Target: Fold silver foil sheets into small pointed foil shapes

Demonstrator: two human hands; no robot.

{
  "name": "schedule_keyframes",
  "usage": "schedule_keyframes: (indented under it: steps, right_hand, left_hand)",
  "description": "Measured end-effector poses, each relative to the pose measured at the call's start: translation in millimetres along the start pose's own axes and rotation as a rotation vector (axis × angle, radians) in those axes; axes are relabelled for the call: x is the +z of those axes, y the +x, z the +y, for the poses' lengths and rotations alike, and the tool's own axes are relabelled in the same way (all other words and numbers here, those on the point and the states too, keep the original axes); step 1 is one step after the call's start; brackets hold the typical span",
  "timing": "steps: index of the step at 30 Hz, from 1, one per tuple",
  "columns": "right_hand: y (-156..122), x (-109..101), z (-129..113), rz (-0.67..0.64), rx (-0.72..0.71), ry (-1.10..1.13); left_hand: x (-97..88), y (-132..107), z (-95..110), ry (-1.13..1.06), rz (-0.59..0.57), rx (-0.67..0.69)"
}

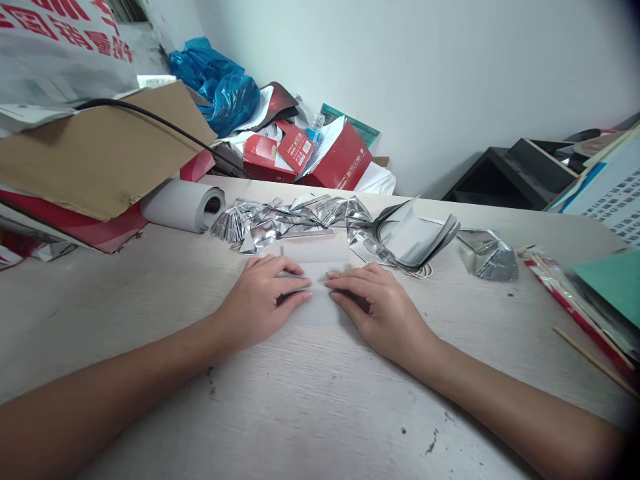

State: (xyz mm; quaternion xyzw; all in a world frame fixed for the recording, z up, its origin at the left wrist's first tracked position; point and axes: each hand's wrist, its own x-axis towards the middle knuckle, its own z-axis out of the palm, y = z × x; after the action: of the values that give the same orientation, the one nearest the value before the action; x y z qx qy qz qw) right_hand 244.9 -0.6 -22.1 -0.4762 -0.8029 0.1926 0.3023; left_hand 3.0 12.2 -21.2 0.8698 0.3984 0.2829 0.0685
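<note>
A small pale sheet of paper [320,312] lies on the table between my hands, with a raised fold running across it. My left hand [264,293] is closed, thumb and fingers pinching the left end of that fold. At the fold's right end, my right hand [376,299] grips the paper the same way, its fingertips a short gap from the left ones. Just beyond the hands lie folded silver foil pieces [265,233] in a pile. A curved stack of silver-backed sheets [413,240] sits behind my right hand.
Left of the foil is a white roll [183,205], near a leaning cardboard piece [115,153]. Another foil fan [490,257] lies at right, beside a red-edged packet [575,300] and a thin stick [595,360]. Red boxes [340,157] stand along the wall.
</note>
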Motion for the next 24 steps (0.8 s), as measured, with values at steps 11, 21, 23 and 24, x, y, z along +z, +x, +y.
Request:
schedule_keyframes:
  steps: [11,21,23,24]
  right_hand:
    - [1.1,-1.8,-1.2,0.037,-0.001,0.063]
    - [0.1,-0.8,-0.7,0.047,0.017,0.018]
    - [-0.1,0.1,0.4,0.061,-0.004,-0.005]
    - [-0.5,0.6,0.9,0.069,-0.017,-0.024]
  left_hand:
    - [-4.0,3.8,2.3,-0.079,-0.085,-0.157]
    - [-3.7,6.8,3.7,-0.115,-0.045,-0.342]
    - [-3.9,6.8,3.5,-0.116,-0.036,-0.371]
    - [-3.9,7.0,3.3,-0.114,-0.032,-0.387]
